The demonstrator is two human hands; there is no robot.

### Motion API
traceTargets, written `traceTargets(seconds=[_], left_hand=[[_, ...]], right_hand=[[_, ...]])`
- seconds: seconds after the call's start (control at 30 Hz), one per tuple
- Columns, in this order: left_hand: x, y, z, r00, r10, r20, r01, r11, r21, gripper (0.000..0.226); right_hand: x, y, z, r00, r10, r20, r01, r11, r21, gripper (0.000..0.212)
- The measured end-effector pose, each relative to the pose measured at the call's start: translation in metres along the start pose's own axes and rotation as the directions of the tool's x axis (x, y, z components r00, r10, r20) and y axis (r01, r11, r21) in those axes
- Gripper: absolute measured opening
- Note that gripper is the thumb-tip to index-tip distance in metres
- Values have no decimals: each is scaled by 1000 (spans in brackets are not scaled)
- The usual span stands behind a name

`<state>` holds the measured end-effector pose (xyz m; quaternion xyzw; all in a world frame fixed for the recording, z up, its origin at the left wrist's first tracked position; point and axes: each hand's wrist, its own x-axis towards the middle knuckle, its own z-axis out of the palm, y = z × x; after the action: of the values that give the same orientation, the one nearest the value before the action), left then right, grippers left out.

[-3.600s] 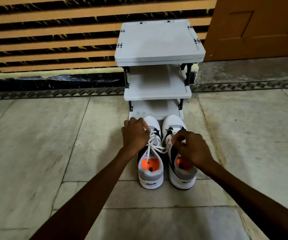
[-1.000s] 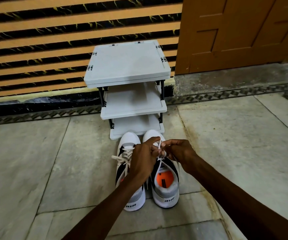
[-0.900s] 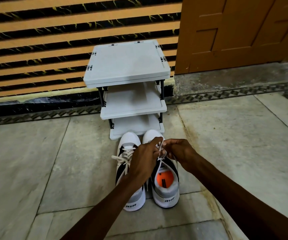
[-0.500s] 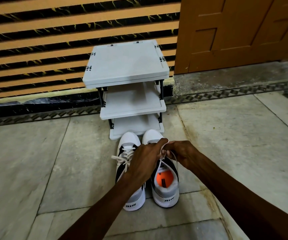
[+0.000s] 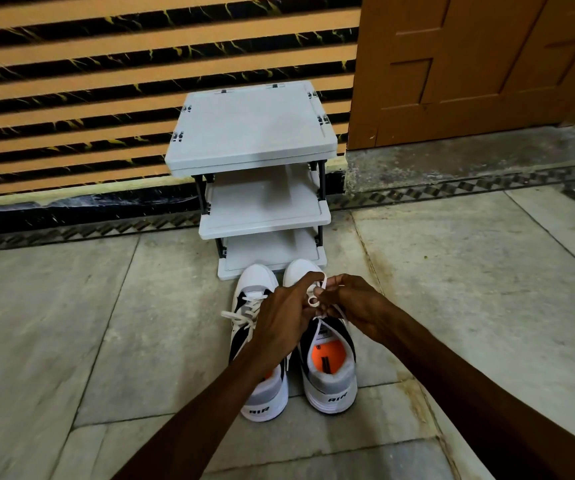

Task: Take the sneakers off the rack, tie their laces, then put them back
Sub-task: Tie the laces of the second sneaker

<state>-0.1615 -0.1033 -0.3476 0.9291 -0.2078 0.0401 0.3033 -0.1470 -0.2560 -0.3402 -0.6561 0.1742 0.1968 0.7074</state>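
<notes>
We count two sneakers, a left sneaker (image 5: 261, 344) and a right sneaker (image 5: 327, 362), standing side by side on the floor. We count one rack (image 5: 254, 133), grey, and on it three shelves: a top shelf (image 5: 251, 126), a middle shelf (image 5: 265, 206) and a bottom shelf (image 5: 272, 251). We count two hands, a left hand (image 5: 286, 317) and a right hand (image 5: 355, 303), both closed around one white lace (image 5: 313, 299) above the right sneaker. We count one orange insole in plain view (image 5: 327, 355); of the other only a sliver shows. We count one wooden door (image 5: 469, 64).
</notes>
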Motion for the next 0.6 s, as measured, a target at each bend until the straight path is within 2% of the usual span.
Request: traceTargets(seconds=[0.03,0.13,0.23,0.3,0.37,0.43,0.5,0.6], left_hand=[[-1,-1,0,1000,6,-3,-7,1000,-22,49],[1,-3,-1,999,-2,44,5,998,-55,47],[4,-3,-2,995,-19,100,27,997,-76,54],[7,-2,-1,990,-38,133,51,994,-92,58],[9,-2,0,985,-69,159,86,991,-103,60],[11,-2,1,977,-107,183,130,984,-119,60],[13,-2,1,969,-138,205,170,974,-148,59],[13,-6,0,962,-150,228,202,954,-223,48]], right_hand=[[-1,-2,0,999,-23,-34,22,999,-29,26],[-5,-4,-5,987,-131,-88,113,975,-194,39],[-7,0,-9,946,-315,-74,252,860,-443,46],[-9,6,-9,892,-451,-25,367,755,-543,45],[-10,11,-7,816,-575,55,466,599,-652,39],[-12,14,-2,759,-632,156,486,392,-781,34],[-16,16,3,702,-667,251,511,224,-830,36],[-17,19,6,646,-697,311,501,80,-862,41]])
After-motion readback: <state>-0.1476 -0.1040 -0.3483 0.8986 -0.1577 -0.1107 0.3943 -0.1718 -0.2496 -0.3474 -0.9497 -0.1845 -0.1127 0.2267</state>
